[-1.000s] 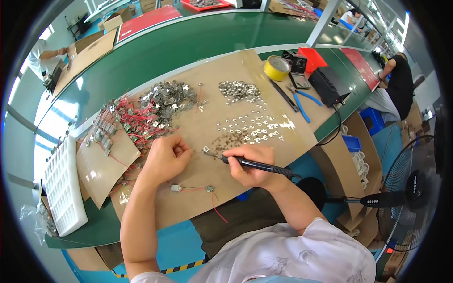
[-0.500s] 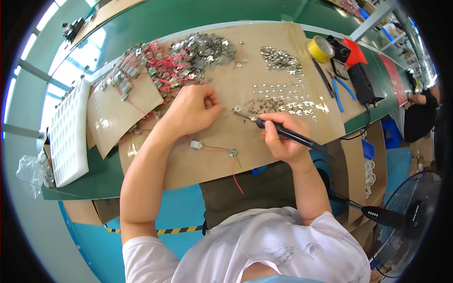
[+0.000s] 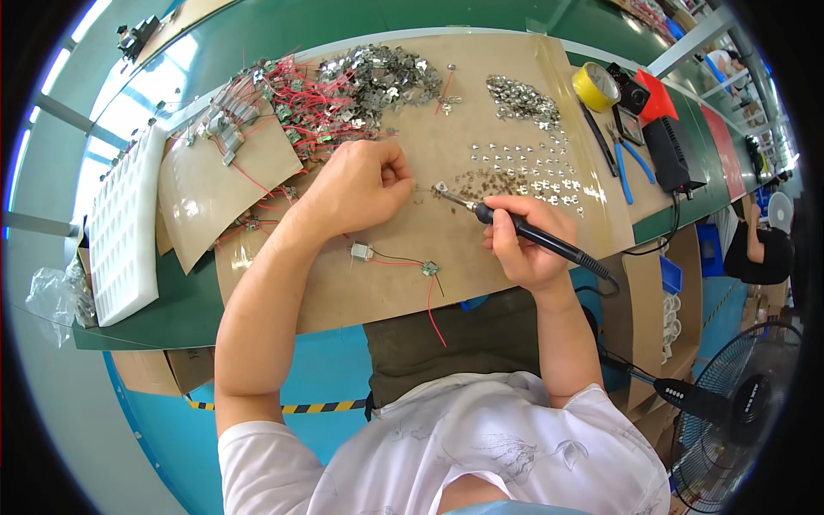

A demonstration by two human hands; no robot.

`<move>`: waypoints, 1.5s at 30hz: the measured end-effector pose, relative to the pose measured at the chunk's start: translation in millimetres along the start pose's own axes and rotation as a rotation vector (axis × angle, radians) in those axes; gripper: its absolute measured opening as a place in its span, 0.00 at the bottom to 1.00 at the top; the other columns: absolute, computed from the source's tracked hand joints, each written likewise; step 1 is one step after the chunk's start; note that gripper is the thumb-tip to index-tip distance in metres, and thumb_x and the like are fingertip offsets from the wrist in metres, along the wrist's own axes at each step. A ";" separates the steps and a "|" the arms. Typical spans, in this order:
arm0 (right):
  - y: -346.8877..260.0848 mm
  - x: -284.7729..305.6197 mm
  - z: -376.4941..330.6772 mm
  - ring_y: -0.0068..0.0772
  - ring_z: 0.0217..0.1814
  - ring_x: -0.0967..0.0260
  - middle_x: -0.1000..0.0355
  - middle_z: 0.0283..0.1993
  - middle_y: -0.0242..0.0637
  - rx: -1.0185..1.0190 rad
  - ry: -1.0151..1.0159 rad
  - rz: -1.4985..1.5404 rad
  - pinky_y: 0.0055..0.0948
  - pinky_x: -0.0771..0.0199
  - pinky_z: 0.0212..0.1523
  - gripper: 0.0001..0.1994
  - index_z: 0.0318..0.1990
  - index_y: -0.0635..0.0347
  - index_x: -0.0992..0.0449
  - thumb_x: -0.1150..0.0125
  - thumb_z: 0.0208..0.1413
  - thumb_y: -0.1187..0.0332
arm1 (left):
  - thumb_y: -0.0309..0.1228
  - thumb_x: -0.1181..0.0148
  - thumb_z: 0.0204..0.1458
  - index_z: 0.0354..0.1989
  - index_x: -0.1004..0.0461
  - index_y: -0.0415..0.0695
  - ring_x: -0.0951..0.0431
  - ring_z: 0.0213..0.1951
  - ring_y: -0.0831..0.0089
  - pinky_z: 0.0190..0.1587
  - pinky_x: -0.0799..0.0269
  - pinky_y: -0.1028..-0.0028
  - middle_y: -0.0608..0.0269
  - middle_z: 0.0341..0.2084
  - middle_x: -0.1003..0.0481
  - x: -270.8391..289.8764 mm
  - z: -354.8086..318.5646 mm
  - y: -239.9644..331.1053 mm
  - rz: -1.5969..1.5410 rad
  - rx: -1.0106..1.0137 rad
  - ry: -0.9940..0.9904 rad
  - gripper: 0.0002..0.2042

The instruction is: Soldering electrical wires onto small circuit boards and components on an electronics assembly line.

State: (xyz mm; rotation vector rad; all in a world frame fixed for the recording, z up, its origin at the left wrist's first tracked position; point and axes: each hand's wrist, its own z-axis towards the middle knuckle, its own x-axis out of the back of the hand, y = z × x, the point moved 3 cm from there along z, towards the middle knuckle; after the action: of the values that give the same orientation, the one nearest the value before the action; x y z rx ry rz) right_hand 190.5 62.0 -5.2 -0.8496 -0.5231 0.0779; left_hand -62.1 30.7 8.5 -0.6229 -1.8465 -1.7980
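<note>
My right hand grips a black soldering iron, its metal tip pointing left. The tip touches or nearly touches a small silvery metal piece on the brown work sheet. Just left of that piece, my left hand is closed in a pinch on what looks like a thin wire; its end is hard to make out. Nearer to me lies a small motor-like part, joined by red and black wires to a small green circuit board. Small metal pieces lie in rows beyond the iron.
A heap of metal parts and a tangle of red-wired boards lie at the back. On the right are yellow tape, blue-handled pliers and a black box. A white slotted tray stands left; a fan stands lower right.
The view has shifted slightly. Both hands stay close to the small metal piece, with the iron's tip still at it and its grip unchanged.
</note>
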 end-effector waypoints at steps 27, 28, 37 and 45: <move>-65.6 -29.3 -22.3 0.42 0.30 0.27 0.21 0.31 0.35 0.176 -0.216 -0.275 0.37 0.26 0.33 0.23 0.50 0.58 0.21 0.19 0.44 0.73 | 0.22 0.48 0.63 0.40 0.20 0.35 0.26 0.16 0.76 0.17 0.32 0.75 0.61 0.22 0.24 19.9 4.2 -8.9 -0.561 0.253 0.141 0.09; -67.6 -29.5 -24.8 0.42 0.30 0.27 0.21 0.31 0.35 0.192 -0.208 -0.280 0.37 0.26 0.33 0.23 0.50 0.58 0.21 0.19 0.44 0.73 | 0.19 0.49 0.58 0.38 0.18 0.34 0.24 0.19 0.75 0.22 0.29 0.74 0.61 0.23 0.22 21.6 2.8 -9.1 -0.534 0.247 0.088 0.11; -53.3 -29.5 -25.7 0.30 0.31 0.20 0.21 0.31 0.33 0.012 -0.111 -0.184 0.28 0.18 0.32 0.24 0.56 0.60 0.23 0.25 0.50 0.80 | 0.23 0.32 0.53 0.46 0.15 0.29 0.14 0.36 0.71 0.44 0.18 0.70 0.53 0.33 0.14 11.9 -7.9 10.3 -0.365 0.055 -0.325 0.13; -40.7 -38.5 -10.9 0.21 0.38 0.17 0.18 0.38 0.34 -0.097 -0.080 0.076 0.22 0.17 0.37 0.24 0.62 0.60 0.26 0.31 0.58 0.82 | 0.33 0.19 0.49 0.48 0.12 0.41 0.15 0.37 0.77 0.43 0.20 0.73 0.58 0.36 0.12 3.8 -8.3 9.7 -0.207 -0.125 -0.355 0.18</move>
State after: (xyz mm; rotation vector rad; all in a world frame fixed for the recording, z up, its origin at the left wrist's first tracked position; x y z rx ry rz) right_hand 156.4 16.9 3.0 -0.9648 -0.5734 0.1578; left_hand -58.8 22.7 18.6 -0.8733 -2.1051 -2.0552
